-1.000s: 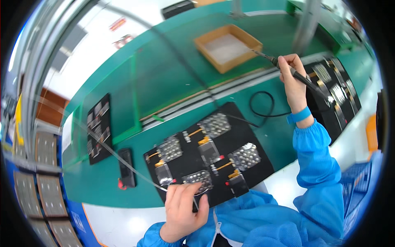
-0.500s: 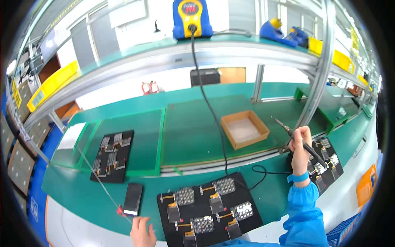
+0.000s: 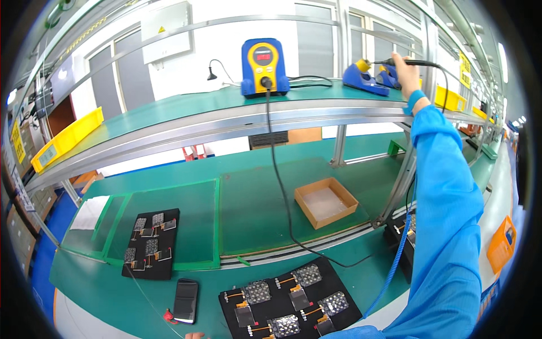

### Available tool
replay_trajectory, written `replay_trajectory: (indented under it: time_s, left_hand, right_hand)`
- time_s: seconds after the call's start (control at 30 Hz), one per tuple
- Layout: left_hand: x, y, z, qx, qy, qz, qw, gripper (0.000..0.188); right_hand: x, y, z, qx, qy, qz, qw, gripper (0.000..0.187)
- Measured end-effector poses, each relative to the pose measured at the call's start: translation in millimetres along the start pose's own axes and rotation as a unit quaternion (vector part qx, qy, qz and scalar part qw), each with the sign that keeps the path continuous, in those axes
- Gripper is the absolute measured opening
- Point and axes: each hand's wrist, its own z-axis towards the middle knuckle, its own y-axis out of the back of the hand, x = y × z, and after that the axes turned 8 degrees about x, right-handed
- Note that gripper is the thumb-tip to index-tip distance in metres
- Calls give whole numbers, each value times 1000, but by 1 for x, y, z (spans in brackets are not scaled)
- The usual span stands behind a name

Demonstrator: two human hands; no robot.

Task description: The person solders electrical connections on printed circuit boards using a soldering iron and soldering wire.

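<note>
Raised to the upper shelf, my right hand (image 3: 406, 78) is closed around the handle of a soldering iron (image 3: 420, 62). Its front end is at the mouth of a blue and yellow iron stand (image 3: 364, 79). The cord runs off to the right and down. A blue and yellow soldering station (image 3: 264, 66) with a lit display stands on the same shelf. Only a sliver of my left hand (image 3: 195, 335) shows at the lower edge, below a dark phone (image 3: 186, 301); its fingers are mostly cut off. Near me lies a black foam board (image 3: 288, 302) holding several small circuit assemblies.
A second black board with parts (image 3: 151, 243) lies on the left mat. An open cardboard box (image 3: 326, 201) sits mid-bench. Another black board (image 3: 398, 243) is partly behind my right sleeve. A coiled blue cord (image 3: 390, 277) hangs beside it. The metal shelf rail (image 3: 226, 125) crosses above the bench.
My right hand has lifted the soldering iron from above the right-hand board to the stand on the shelf. My left hand has dropped almost out of view. The view has tilted upward.
</note>
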Motion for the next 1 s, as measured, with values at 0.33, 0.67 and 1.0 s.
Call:
replay_trajectory:
  time_s: [0.33, 0.67, 1.0]
  left_hand:
    - [4, 3, 5, 60, 59, -40, 996, 28]
    - [-13, -16, 10, 171, 45, -254, 951, 35]
    - [13, -55, -8, 149, 72, -412, 896, 32]
  right_hand:
    - [-39, -66, 53, 262, -226, 247, 905, 32]
    - [70, -63, -50, 472, -128, 304, 818, 35]
    - [145, -134, -108, 451, -107, 143, 874, 54]
